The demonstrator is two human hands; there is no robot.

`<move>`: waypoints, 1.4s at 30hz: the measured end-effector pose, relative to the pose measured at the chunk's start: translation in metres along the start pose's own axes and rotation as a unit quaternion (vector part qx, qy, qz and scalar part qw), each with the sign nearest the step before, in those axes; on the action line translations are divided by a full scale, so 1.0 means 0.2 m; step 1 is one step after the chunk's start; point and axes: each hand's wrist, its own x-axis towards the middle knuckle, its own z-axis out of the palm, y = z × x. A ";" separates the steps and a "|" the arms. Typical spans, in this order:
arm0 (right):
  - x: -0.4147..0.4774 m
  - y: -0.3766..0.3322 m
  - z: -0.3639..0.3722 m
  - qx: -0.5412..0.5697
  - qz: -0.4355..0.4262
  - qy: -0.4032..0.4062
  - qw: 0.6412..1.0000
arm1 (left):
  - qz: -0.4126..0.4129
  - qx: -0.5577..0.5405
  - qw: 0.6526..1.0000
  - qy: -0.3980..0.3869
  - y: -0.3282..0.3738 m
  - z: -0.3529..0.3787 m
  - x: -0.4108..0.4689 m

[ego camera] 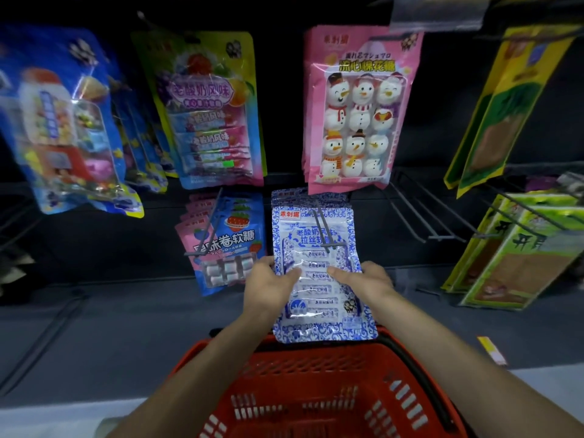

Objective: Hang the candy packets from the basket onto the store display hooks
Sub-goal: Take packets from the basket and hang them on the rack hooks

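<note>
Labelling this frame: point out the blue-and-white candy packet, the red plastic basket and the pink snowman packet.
blue-and-white candy packet [319, 311]: head view, lower front.
red plastic basket [300, 365]: head view, far mesh wall.
pink snowman packet [357, 121]: head view, clear window.

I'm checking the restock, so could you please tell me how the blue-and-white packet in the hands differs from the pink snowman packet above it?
The blue-and-white packet is held by the left hand and right hand; the pink snowman packet hangs untouched. The blue-and-white packet shows wrapped strips, the pink snowman packet snowman figures. Both bear Chinese lettering.
</note>
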 end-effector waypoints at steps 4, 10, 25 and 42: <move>0.04 -0.05 0.03 -0.041 0.007 0.004 0.999 | -0.004 0.031 0.999 0.008 -0.05 0.02 0.06; 0.12 -0.07 0.06 -0.046 0.020 0.013 0.999 | -0.016 0.040 0.999 0.016 -0.04 0.05 0.16; 0.34 0.14 0.18 0.001 0.043 0.036 0.998 | 0.023 0.107 0.994 0.007 -0.25 0.11 0.32; 0.38 -0.19 -0.04 -0.044 -0.183 0.181 0.965 | 0.192 0.071 0.972 0.117 0.16 -0.04 0.38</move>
